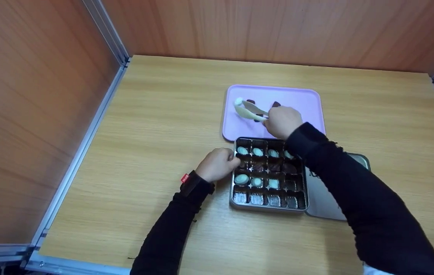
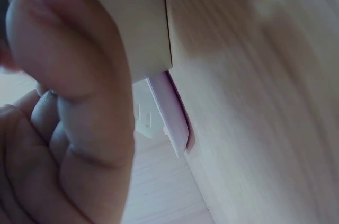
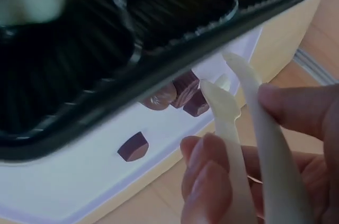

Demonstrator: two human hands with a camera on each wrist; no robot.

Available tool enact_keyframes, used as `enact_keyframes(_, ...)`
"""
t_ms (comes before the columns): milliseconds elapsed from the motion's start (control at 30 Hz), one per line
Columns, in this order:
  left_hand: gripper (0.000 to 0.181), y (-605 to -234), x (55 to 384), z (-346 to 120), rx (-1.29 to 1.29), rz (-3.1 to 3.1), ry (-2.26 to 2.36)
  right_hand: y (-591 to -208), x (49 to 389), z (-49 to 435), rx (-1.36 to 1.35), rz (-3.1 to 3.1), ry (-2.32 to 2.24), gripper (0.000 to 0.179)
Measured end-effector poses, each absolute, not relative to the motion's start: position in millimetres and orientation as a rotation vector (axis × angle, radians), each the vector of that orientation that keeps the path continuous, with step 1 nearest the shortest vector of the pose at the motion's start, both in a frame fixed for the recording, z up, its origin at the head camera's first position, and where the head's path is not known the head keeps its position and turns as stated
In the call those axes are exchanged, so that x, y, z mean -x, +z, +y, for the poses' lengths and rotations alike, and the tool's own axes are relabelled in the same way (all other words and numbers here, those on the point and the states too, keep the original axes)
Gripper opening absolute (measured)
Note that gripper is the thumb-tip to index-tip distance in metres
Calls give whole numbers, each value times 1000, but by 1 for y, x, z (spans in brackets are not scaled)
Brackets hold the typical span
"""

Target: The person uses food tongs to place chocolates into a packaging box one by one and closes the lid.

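Note:
My right hand (image 1: 283, 121) grips pale plastic tongs (image 3: 273, 166) above the lilac tray (image 1: 300, 99). A pale green chocolate (image 1: 238, 102) is at the tong tips; whether they pinch it I cannot tell. Dark brown chocolates (image 3: 133, 147) lie on the tray beneath, partly hidden by the tongs and hand. In front of the tray stands a metal tin (image 1: 270, 209) with a dark divided insert. Pale green chocolates (image 1: 241, 179) and dark ones fill several compartments; the nearest row is bare. My left hand (image 1: 217, 165) holds the tin's left side, thumb at the rim.
A flat metal lid (image 1: 325, 198) lies to the tin's right, partly under the right forearm. Wood-grain panels (image 1: 278, 30) wall the table (image 1: 144, 126) at the back and sides, with metal profiles (image 1: 106, 103) along the left edge.

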State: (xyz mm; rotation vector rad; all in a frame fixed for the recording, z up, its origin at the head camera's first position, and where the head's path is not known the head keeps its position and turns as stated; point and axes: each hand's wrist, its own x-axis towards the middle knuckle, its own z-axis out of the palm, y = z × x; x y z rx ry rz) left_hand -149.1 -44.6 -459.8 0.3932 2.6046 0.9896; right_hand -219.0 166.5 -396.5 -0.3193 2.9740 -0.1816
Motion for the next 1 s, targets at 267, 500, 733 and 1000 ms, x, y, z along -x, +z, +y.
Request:
enact_keyframes(267, 31, -461, 148, -42, -410, 2620, 974, -398, 235, 149, 222, 2943, -181, 33)
enact_keyframes(500, 31, -461, 147, -40, -445, 2635, 972, -404, 244, 139, 224, 2955, -146, 33)
enact_keyframes(733, 31, -461, 147, -39, -453, 2629, 966, -407, 243, 156, 250, 2981, -204, 28)
enact_keyframes(1000, 31, -462, 148, -40, -436, 2619, 968, -399, 238, 189, 379, 2919, -186, 16)
